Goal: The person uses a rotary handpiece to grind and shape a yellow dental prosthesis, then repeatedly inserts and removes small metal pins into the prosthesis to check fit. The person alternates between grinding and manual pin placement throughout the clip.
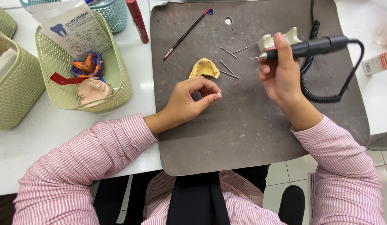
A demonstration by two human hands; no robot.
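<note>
Nearby, white paper packet (70, 26) upright in green basket (118, 79), far from hands.

Left hand (192, 96) pinching fingertips together, right hand (281, 71) raised, fingers curled in a grip

Dental lab bench: yellow plaster tooth cast (204, 68) and loose burs (229, 52) on scuffed brown work mat (243, 125), corded rotary handpiece (306, 48), baskets (83, 62) holding further jaw models.

Dental cast (204, 68) on mat (252, 125) (burs (229, 70) rightward)
</note>
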